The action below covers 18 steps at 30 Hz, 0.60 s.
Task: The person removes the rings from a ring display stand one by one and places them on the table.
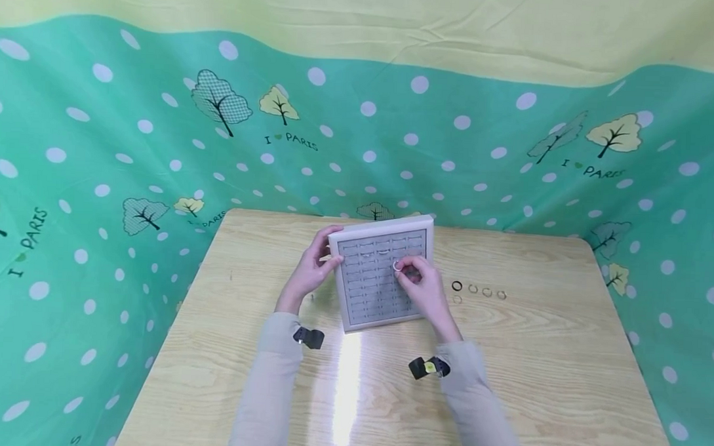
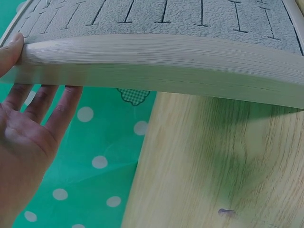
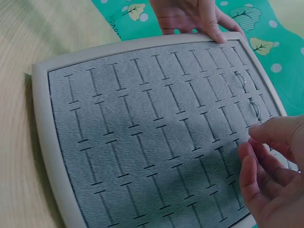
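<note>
A grey ring display tray with rows of slits and a pale frame is tilted up above the wooden table. My left hand grips its upper left edge, thumb on the front of the frame, fingers underneath. Over the slits, my right hand pinches a silver ring between thumb and fingertips, close to the pad; in the right wrist view the fingers mostly hide it. Two silver rings sit in slits near the top, one ring beside another ring.
Right of the tray on the table lie a black ring and several silver rings. A green dotted curtain hangs around the back and sides of the table. A small dark object lies left of the tray.
</note>
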Available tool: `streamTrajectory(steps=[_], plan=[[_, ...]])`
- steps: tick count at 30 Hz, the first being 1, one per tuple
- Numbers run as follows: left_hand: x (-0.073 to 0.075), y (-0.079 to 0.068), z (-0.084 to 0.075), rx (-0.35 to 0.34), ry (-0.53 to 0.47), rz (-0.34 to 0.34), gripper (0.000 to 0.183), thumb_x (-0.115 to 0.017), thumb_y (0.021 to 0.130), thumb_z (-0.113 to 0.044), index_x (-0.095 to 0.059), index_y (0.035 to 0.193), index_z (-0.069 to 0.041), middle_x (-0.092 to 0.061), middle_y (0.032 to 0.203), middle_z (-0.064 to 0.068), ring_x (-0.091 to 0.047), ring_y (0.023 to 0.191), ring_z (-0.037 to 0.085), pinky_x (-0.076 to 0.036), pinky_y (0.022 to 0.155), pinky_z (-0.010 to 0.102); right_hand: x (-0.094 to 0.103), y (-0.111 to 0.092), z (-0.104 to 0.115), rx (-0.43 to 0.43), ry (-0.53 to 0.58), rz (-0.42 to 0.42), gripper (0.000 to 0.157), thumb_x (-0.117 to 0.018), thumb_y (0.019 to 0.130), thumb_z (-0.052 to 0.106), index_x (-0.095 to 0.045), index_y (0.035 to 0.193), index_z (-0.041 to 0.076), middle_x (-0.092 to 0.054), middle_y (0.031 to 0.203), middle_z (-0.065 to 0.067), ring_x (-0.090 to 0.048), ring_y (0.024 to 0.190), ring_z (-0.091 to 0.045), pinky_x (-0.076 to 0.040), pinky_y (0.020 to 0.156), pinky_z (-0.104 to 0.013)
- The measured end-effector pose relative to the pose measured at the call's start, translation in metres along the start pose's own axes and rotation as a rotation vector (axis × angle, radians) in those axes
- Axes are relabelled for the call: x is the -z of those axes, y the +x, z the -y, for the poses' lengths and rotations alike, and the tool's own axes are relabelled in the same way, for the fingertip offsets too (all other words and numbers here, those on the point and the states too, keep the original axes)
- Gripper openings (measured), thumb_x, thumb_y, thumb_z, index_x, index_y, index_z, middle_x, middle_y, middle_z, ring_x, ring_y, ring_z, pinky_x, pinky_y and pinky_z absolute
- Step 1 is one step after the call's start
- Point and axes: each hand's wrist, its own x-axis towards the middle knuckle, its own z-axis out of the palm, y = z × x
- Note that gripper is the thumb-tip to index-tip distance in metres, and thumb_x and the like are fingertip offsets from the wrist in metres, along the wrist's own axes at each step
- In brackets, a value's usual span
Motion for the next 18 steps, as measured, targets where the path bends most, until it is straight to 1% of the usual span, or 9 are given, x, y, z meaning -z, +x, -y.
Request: streamTrajectory(steps=[3,8,11,14,18], plan=[[-0.001,0.000,0.001,-0.005,-0.001,-0.007,0.056,-0.056,0.090,0.010,-0.036,0.141,-0.003,-0.051,0.120,0.028,-0.056,0.104,0.041,-0.054,0.084,0.048,0.000,-0.004,-0.002,-0.032,-0.007,0.013,0.011,-0.070,0.083,-0.005,-0.066,0.090,0.002,-0.062,0.094,-0.008,-0.058,0.081,-0.021,-0.049,0.066,-0.024],[-0.001,0.001,0.000,-0.005,-0.006,-0.003,0.057,-0.056,0.090,0.010,-0.036,0.141,-0.003,-0.051,0.119,0.029,-0.055,0.104,0.041,-0.054,0.084,0.049,0.004,-0.011,-0.007,-0.075,0.000,0.003,0.011,-0.069,0.083,-0.004,-0.065,0.091,0.002,-0.061,0.095,-0.008,-0.058,0.082,-0.021,-0.049,0.067,-0.025],[-0.001,0.001,0.000,-0.002,-0.008,0.002,0.056,-0.056,0.090,0.009,-0.036,0.141,-0.003,-0.051,0.119,0.028,-0.055,0.104,0.041,-0.054,0.084,0.049,0.008,-0.015,-0.012,-0.089,0.012,-0.009,0.010,-0.069,0.083,-0.005,-0.065,0.091,0.001,-0.061,0.093,-0.010,-0.057,0.081,-0.022,-0.048,0.066,-0.024],[0.000,0.001,0.000,0.001,-0.007,0.003,0.056,-0.057,0.090,0.009,-0.036,0.141,-0.004,-0.051,0.119,0.028,-0.056,0.103,0.040,-0.054,0.084,0.048,0.013,-0.018,-0.017,-0.099,0.000,-0.021,0.009,-0.069,0.084,-0.004,-0.065,0.092,0.000,-0.061,0.093,-0.011,-0.057,0.082,-0.023,-0.049,0.066,-0.023],[0.000,0.001,0.000,0.007,-0.001,0.003,0.056,-0.057,0.090,0.008,-0.037,0.141,-0.005,-0.052,0.118,0.026,-0.056,0.102,0.038,-0.055,0.083,0.047,0.021,-0.024,-0.025,-0.126,-0.016,-0.037,0.009,-0.068,0.085,-0.003,-0.065,0.093,0.000,-0.061,0.096,-0.011,-0.058,0.086,-0.022,-0.051,0.068,-0.027]])
